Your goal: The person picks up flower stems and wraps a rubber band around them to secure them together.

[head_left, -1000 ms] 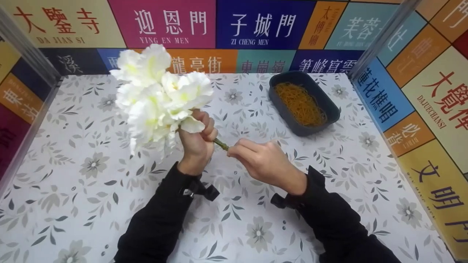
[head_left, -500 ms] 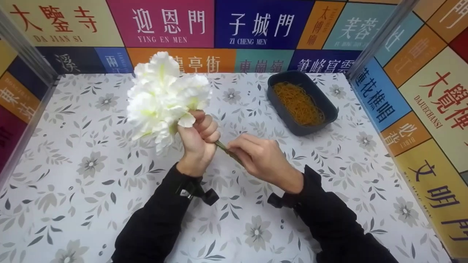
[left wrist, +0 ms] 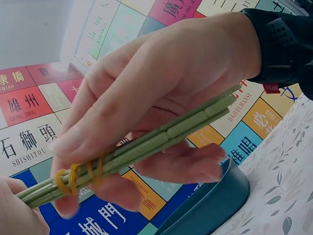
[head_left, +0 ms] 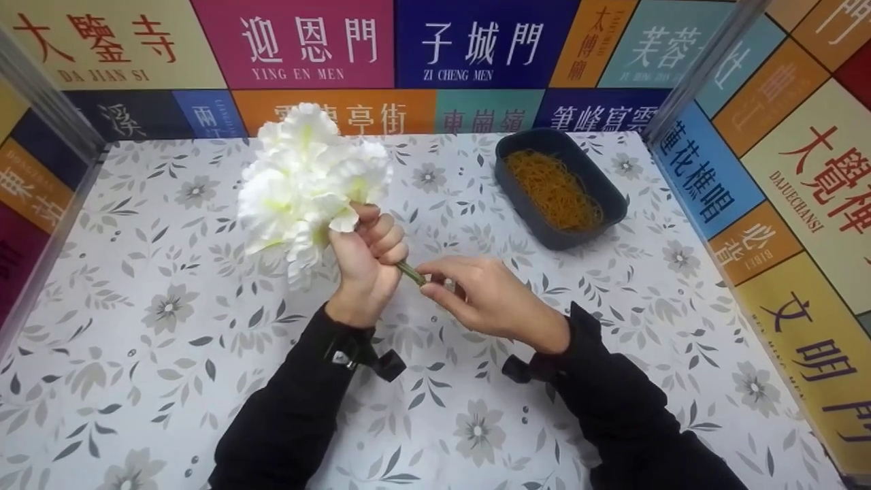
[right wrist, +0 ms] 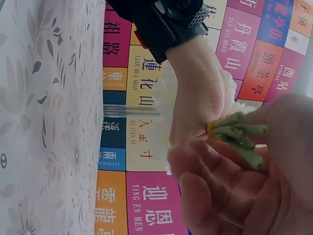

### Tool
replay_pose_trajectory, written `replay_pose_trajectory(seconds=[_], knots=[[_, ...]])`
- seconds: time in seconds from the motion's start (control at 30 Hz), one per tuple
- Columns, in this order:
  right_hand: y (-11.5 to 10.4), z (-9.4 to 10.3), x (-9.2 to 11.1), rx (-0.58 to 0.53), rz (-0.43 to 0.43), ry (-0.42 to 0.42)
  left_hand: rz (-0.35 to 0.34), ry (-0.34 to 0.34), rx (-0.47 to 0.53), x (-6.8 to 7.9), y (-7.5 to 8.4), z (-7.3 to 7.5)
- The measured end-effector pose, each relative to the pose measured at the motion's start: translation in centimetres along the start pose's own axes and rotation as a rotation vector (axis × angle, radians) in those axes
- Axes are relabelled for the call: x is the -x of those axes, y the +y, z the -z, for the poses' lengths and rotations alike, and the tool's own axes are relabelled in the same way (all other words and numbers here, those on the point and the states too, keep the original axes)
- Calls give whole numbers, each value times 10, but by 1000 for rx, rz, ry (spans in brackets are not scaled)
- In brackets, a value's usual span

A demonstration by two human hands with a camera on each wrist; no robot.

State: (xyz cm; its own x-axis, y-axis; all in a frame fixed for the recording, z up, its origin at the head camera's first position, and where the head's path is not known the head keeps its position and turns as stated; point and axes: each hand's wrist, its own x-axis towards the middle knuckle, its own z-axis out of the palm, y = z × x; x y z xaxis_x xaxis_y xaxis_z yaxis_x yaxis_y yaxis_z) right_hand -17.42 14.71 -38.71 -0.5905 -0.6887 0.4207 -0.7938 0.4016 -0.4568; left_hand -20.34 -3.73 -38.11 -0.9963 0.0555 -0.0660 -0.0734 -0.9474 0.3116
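A bunch of white frilly flowers point(head_left: 299, 180) is held up over the table by my left hand point(head_left: 367, 269), whose fingers wrap round the stems just under the blooms. Below that fist the green stems point(left wrist: 181, 125) stick out toward the right. Yellow rubber band point(left wrist: 73, 178) loops circle the stems close to the left hand. My right hand point(head_left: 493, 296) reaches round the stems from the right, thumb and fingertips pinching at the band loops. In the right wrist view the cut stem ends point(right wrist: 244, 139) point toward the right palm.
A dark grey-blue tub point(head_left: 507, 173) full of orange-yellow rubber bands point(head_left: 554, 190) stands at the back right of the table point(head_left: 435, 422), which has a floral cover. Printed panels point(head_left: 476, 41) wall the back and sides.
The blooms have swung slightly right and lower. My right hand slid along the stems toward the left hand, and its fingers have since spread wider around them.
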Motion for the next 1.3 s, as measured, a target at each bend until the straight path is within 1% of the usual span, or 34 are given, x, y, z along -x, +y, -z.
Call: replay_pose_trajectory(seconds=[0.1,0.2,0.27,0.4,0.5,0.6,0.7,0.9,1.07,1.17,1.3], knots=[[-1,2,0,-42,-54,-90,19,15,-16,-1,2,-2],[-1,1,1,-53,-103,-152,40,21,-29,-2,3,-3],[-1,0,1,-58,-118,-192,58,18,-32,-2,3,-3],[0,-1,2,-58,-138,-274,126,2,-49,-4,3,-3],[1,-2,2,-107,-181,-331,178,-3,-85,-5,3,-2],[2,-5,3,-172,-234,-372,204,-14,-123,-6,3,-1],[0,-8,4,-213,-265,-374,220,-33,-145,-6,3,1],[-4,-17,8,-244,-286,-328,258,-74,-161,-7,1,3],[-6,-23,11,-250,-309,-344,308,-59,-175,-9,0,7],[-6,-25,12,-294,-320,-361,347,-49,-190,-10,-1,8],[-5,-25,18,-362,-355,-383,422,-46,-200,-12,-4,10]])
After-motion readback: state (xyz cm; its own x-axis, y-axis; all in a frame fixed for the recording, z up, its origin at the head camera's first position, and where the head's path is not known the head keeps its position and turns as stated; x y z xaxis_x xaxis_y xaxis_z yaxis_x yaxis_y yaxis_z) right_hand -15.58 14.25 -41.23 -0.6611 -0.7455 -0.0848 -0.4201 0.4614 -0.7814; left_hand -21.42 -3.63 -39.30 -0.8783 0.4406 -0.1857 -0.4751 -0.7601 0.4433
